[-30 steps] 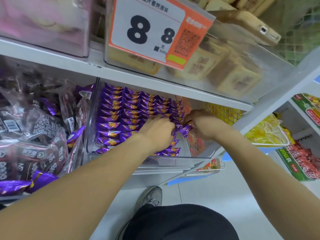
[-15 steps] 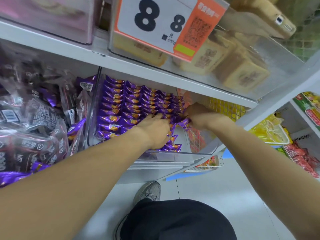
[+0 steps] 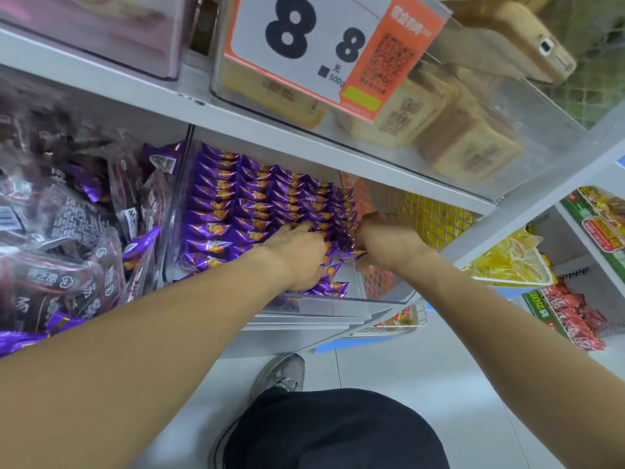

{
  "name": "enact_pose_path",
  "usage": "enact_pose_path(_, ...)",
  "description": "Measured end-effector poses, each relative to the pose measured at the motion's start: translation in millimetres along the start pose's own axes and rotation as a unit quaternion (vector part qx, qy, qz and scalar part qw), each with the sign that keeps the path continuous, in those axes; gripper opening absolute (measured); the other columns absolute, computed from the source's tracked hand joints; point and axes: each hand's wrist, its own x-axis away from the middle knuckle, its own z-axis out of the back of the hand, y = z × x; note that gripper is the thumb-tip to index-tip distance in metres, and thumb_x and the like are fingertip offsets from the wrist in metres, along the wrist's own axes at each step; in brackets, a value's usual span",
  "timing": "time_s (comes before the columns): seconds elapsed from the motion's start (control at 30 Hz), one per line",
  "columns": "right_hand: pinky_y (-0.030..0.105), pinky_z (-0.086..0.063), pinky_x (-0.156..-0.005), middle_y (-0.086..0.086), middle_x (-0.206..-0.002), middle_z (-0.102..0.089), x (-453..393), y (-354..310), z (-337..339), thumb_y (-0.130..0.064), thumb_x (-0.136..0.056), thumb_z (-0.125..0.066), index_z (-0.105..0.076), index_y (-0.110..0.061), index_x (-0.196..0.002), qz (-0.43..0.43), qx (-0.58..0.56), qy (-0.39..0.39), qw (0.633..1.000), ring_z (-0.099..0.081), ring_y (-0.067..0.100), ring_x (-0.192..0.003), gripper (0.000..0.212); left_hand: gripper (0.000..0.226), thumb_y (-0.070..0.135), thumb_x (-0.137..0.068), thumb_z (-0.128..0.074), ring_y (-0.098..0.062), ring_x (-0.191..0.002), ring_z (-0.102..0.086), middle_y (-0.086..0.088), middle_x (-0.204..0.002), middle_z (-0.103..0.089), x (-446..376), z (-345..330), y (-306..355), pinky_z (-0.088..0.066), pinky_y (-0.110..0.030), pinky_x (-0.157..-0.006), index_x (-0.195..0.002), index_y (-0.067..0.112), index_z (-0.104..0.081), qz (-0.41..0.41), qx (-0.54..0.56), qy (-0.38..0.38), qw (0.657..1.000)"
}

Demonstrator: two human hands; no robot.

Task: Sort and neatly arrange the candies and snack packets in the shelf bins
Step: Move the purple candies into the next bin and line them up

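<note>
A clear plastic bin (image 3: 324,304) on the middle shelf holds neat rows of small purple candy packets (image 3: 233,204) with orange print. My left hand (image 3: 297,255) lies palm down on the packets at the bin's front middle, its fingers spread over a row. My right hand (image 3: 382,243) is at the bin's right side, fingers pinched on a purple candy packet (image 3: 351,254) at the end of a row. Several loose purple packets (image 3: 333,286) lie at the front right of the bin floor.
A heap of dark and purple snack bags (image 3: 67,231) fills the bin to the left. A wire basket of yellow and orange sweets (image 3: 426,214) sits to the right. Above hang a price sign (image 3: 324,45) and a bin of tan cake packs (image 3: 466,147). My shoe (image 3: 280,374) stands below.
The view has tilted slightly, and both hands have shifted a little deeper into the bin. My right hand keeps its pinch on the purple packet at the row's right end.
</note>
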Motion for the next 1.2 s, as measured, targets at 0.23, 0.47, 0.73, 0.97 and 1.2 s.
enact_pose_path(0.23, 0.037, -0.053, -0.083, 0.006, -0.092, -0.066, 6, -5, 1, -0.042, -0.080, -0.078, -0.067, -0.018, -0.099, 0.027, -0.013, -0.010, 0.999, -0.065, 0.030, -0.089, 0.033, 0.034, 0.037, -0.097, -0.050, -0.025, -0.128, -0.039, -0.002, -0.135, -0.054, 0, -1, -1, -0.034, -0.046, -0.106, -0.121, 0.015, -0.060, 0.002, 0.013, 0.000, 1.000)
enact_pose_path(0.47, 0.039, -0.054, -0.084, 0.001, -0.084, -0.065, 6, -8, 1, -0.043, -0.083, -0.064, -0.068, -0.022, -0.092, 0.043, -0.032, -0.023, 0.998, -0.062, 0.026, -0.085, 0.024, 0.032, 0.036, -0.097, -0.051, -0.025, -0.126, -0.040, -0.002, -0.130, -0.055, 0, 0, 0, -0.034, -0.046, -0.106, -0.121, 0.016, -0.060, 0.004, 0.026, 0.005, 1.000)
enact_pose_path(0.73, 0.037, -0.051, -0.087, 0.003, -0.087, -0.058, 5, -8, -8, -0.033, -0.087, -0.068, -0.067, -0.018, -0.094, 0.030, -0.024, 0.020, 0.999, -0.060, 0.028, -0.096, 0.017, 0.034, 0.037, -0.096, -0.052, -0.025, -0.127, -0.040, -0.001, -0.132, -0.056, 0, 0, -1, -0.034, -0.046, -0.105, -0.121, 0.015, -0.060, 0.003, 0.029, 0.007, 1.000)
enact_pose_path(0.97, 0.038, -0.051, -0.089, 0.006, -0.101, -0.064, 3, -10, -19, -0.028, -0.083, -0.072, -0.069, -0.018, -0.092, 0.005, -0.033, 0.102, 0.994, -0.060, 0.028, -0.097, 0.014, 0.039, 0.038, -0.097, -0.051, -0.025, -0.129, -0.040, -0.003, -0.133, -0.055, 2, 0, 0, -0.034, -0.048, -0.106, -0.130, 0.017, -0.054, -0.001, 0.028, 0.016, 0.999)
enact_pose_path(1.2, 0.029, -0.048, -0.065, 0.006, -0.098, -0.063, 0, -9, -21, -0.026, -0.083, -0.072, -0.069, -0.016, -0.094, -0.022, -0.095, 0.088, 0.991, -0.063, 0.027, -0.084, 0.016, 0.048, 0.043, -0.098, -0.048, -0.027, -0.133, -0.036, -0.004, -0.144, -0.046, 2, -1, 5, -0.033, -0.049, -0.108, -0.135, 0.014, -0.054, 0.009, -0.008, 0.015, 1.000)
